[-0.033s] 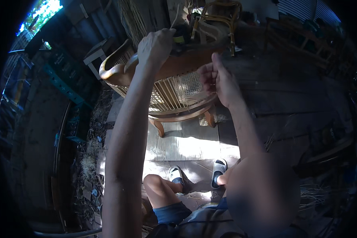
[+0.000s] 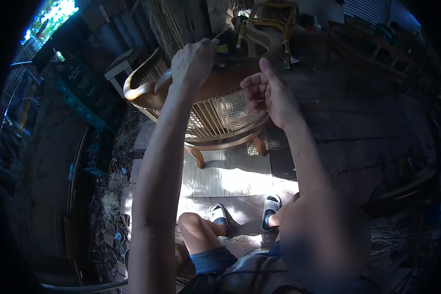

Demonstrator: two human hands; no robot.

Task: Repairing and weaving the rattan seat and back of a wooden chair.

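A curved wooden chair point(image 2: 230, 78) stands in front of me with its slatted, cane-woven back toward me. Over its top rail, my left hand point(image 2: 193, 62) is closed, its fingers curled away from view, so what it grips is hidden. My right hand point(image 2: 272, 98) is beside the cane panel point(image 2: 234, 106), thumb raised and fingers loosely bent and apart, with nothing visible in it. Whether its fingertips touch the chair is hard to tell.
Beneath the chair lies a pale board point(image 2: 225, 179) in sunlight, near my sandalled feet. Green crates point(image 2: 78, 105) are at the left, by scattered debris. Behind the chair stands a rattan chair point(image 2: 279, 14); a bundle of long dry strands point(image 2: 161, 24) hangs nearby.
My right hand has shifted slightly left and up. The thin strand that stuck up beside my left hand can no longer be made out.
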